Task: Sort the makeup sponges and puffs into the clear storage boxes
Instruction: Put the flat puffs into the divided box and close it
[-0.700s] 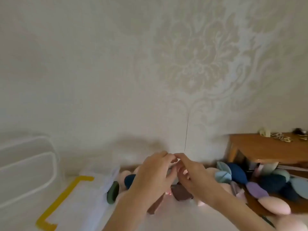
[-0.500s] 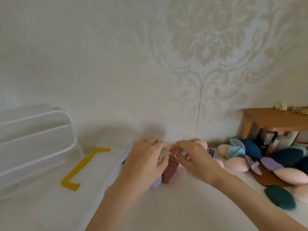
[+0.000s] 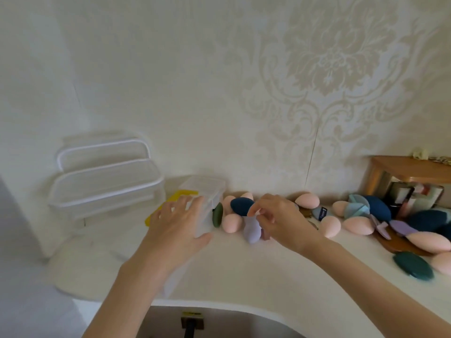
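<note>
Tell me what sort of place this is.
Probably a room at home, at a white dressing or vanity table: damask wallpaper behind, a small wooden shelf holding cosmetics, makeup sponges scattered along the white tabletop, and clear storage boxes stacked at the left.

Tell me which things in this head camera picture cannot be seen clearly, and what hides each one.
- Clear plastic storage box, head view: the left hand covers its near part, so its contents cannot be told.
- Small brown sponge: mostly behind the right hand; shape unclear.
- Pale pink egg-shaped sponge: cut off by the right edge.
- Items under the wooden shelf: shadowed, too small to name.
- Dark green flat puff: blurred.
</note>
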A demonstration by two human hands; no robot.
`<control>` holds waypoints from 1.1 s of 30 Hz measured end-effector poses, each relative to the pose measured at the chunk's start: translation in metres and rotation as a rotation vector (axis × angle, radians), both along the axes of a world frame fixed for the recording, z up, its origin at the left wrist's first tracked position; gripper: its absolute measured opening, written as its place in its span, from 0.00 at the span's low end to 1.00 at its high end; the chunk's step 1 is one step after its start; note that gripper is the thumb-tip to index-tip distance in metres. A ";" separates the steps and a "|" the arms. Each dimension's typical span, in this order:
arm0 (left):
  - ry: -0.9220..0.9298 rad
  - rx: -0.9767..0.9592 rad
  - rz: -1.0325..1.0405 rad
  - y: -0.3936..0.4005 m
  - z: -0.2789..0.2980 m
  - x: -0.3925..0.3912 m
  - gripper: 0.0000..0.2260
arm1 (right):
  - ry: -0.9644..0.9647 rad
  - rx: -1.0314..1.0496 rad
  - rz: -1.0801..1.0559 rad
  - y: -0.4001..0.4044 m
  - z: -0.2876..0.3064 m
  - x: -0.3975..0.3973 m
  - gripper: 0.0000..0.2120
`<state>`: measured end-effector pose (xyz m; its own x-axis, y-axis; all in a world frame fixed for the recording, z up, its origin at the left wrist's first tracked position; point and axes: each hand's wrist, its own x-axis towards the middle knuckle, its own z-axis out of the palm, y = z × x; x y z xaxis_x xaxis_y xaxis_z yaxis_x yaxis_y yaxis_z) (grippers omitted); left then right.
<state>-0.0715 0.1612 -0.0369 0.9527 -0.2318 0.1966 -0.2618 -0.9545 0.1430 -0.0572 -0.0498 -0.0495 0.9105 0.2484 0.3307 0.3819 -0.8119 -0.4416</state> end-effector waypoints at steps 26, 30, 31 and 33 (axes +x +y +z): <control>0.219 -0.488 -0.108 0.027 0.029 0.004 0.23 | -0.054 -0.241 -0.313 -0.052 -0.021 0.021 0.20; 0.395 -0.315 -0.197 0.043 0.028 -0.019 0.43 | 0.104 -0.649 -0.363 -0.040 -0.014 0.043 0.20; 0.432 -0.219 -0.185 0.044 0.026 -0.026 0.47 | 0.187 -0.746 -0.406 -0.038 -0.014 0.046 0.21; 0.434 -0.038 -0.133 0.048 0.014 -0.038 0.50 | 0.198 -0.808 -0.444 -0.036 -0.009 0.046 0.20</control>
<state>-0.1093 0.2091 -0.0228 0.9112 -0.3582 -0.2036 -0.2898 -0.9085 0.3012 -0.0116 -0.0857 -0.0587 0.9980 -0.0486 0.0394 -0.0580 -0.9538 0.2949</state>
